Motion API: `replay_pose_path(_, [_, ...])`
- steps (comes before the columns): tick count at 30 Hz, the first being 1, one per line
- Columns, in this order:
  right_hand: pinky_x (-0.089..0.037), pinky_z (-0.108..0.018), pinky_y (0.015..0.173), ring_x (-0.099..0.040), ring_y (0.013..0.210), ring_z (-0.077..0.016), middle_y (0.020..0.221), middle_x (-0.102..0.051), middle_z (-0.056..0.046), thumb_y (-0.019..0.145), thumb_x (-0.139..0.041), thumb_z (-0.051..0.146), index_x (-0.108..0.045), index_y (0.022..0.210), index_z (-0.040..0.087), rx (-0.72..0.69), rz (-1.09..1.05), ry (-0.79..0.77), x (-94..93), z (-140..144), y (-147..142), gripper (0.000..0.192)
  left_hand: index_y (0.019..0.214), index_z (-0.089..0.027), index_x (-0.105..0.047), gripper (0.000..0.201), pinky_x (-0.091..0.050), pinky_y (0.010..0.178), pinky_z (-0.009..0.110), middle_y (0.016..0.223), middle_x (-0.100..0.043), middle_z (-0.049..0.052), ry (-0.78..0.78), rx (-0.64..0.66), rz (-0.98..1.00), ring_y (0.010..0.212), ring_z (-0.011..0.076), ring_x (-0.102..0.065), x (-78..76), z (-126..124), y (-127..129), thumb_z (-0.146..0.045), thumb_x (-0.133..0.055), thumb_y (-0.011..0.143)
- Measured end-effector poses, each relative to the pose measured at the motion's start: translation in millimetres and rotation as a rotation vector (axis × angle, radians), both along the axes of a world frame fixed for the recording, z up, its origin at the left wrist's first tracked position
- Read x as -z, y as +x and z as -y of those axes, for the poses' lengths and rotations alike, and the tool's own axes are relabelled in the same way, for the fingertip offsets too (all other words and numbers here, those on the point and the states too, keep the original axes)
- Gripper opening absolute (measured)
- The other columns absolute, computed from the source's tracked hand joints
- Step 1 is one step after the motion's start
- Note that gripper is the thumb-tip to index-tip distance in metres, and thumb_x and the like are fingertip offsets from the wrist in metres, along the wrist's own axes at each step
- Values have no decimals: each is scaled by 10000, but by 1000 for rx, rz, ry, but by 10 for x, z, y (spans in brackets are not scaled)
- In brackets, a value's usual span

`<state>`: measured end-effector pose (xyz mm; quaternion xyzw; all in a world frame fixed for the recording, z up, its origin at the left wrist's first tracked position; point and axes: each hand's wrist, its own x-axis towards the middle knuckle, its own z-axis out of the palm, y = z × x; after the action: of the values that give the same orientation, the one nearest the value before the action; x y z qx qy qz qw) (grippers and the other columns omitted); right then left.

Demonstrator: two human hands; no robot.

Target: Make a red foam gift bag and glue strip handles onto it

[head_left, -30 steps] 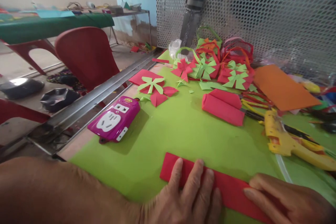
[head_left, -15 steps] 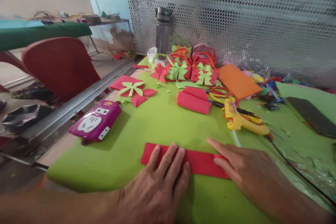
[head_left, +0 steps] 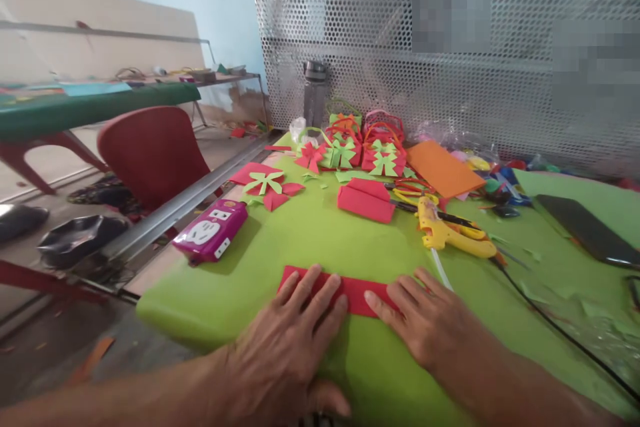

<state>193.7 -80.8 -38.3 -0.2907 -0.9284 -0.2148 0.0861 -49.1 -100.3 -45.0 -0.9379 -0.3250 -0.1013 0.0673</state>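
Observation:
A folded red foam strip [head_left: 357,295] lies flat on the green tabletop in front of me. My left hand [head_left: 295,327] rests on its left part, palm down with fingers spread and tips pressing on it. At the right end, my right hand [head_left: 425,317] has its thumb on the strip and its bent fingers at the far edge; that end is partly hidden under it. Beyond the hands is a folded red foam piece [head_left: 365,200]. To its right lie a yellow glue gun [head_left: 453,237] and yellow-handled scissors [head_left: 407,195].
A purple power socket [head_left: 213,230] sits near the left edge. Small foam bags [head_left: 385,157] with bows and a bottle [head_left: 315,97] stand at the back. An orange sheet [head_left: 445,168], a phone [head_left: 587,230] and a black cord [head_left: 560,323] are to the right.
My right hand's pointing finger has bent in, and the hand now presses on the strip's right end. My left hand stays spread on the strip. The view has tilted up and shifted left.

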Motion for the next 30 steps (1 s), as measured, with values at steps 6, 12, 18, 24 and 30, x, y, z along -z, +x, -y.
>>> replay_pose_path(6, [-338, -408, 757, -525, 721, -193, 816, -610, -40, 716, -557, 84, -571, 1066, 158, 19, 25, -31, -61, 15, -16, 358, 1314, -116, -419, 859, -300, 1011, 559, 1368, -440, 145, 150, -167, -56, 1313, 404, -238, 41, 97, -433, -733, -403, 718])
replay_pose_path(12, [-341, -417, 773, -532, 723, -190, 806, -589, -32, 732, -544, 65, -562, 1072, 173, 48, 43, -32, -70, 32, -16, 357, 1276, -155, -467, 751, -324, 1022, 489, 1316, -510, 105, 238, -237, -79, 1281, 351, -341, 63, 145, -768, -694, -426, 754])
replay_pose_path(18, [-332, -456, 860, -521, 753, -194, 849, -580, -46, 762, -518, 84, -541, 1094, 147, 62, 80, -66, -109, 54, -65, 339, 1310, -69, -392, 735, -254, 1079, 465, 1343, -462, 174, 281, -128, 40, 1298, 318, -331, -65, 147, -429, -603, -456, 808])
replay_pose_path(24, [-323, -470, 895, -519, 781, -205, 841, -574, -40, 800, -511, 130, -539, 1089, 154, 83, 51, -103, -124, 49, -113, 291, 1376, -41, -272, 858, -349, 1039, 433, 1407, -345, 211, 23, 7, 35, 1326, 302, -276, -61, 15, 60, -651, -413, 791])
replay_pose_path(30, [-302, -471, 930, -529, 827, -203, 852, -586, -44, 808, -496, 112, -548, 1110, 192, 155, 13, -220, -183, 37, -72, 316, 1417, -121, -207, 832, -380, 1014, 412, 1426, -320, 173, -39, 89, 24, 1308, 286, -319, -92, -97, 0, -622, -441, 794])
